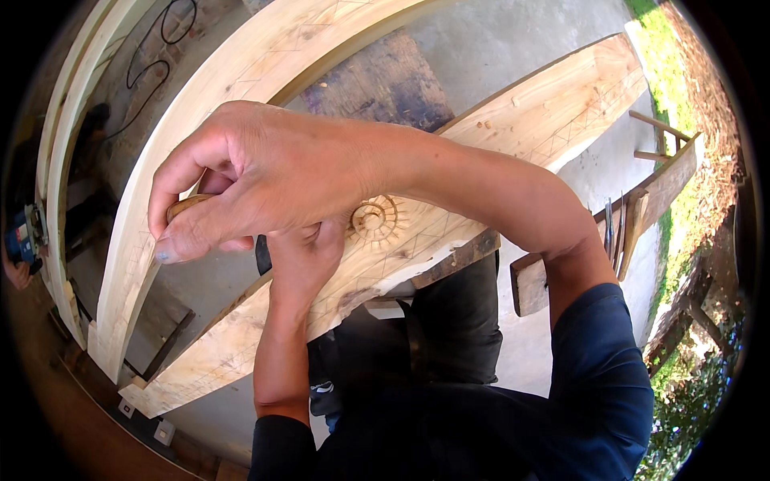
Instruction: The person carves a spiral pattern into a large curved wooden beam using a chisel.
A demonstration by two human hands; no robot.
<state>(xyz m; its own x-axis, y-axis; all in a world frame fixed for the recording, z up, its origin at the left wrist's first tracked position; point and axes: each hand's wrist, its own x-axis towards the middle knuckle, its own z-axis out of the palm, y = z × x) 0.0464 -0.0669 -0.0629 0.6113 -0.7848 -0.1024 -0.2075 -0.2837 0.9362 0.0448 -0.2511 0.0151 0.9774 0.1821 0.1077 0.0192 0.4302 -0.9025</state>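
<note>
My right hand (226, 180) reaches across the centre, fingers curled around a wooden handle (186, 206); the rest of that tool is hidden. Just beneath it, my left hand (305, 260) is over the long pale wooden board (561, 104), with its fingers mostly hidden behind my right hand. Beside my hands, a round carved motif (374, 218) with radiating cuts sits on the board, along with pencilled zigzag lines.
A large curved beam (120, 297) arches behind the board. Another person's hand (18, 272) holds a blue power tool (24, 240) at far left, near black cables. A dark wooden support (377, 80) lies underneath. Several long tools (618, 236) rest on a bench at right.
</note>
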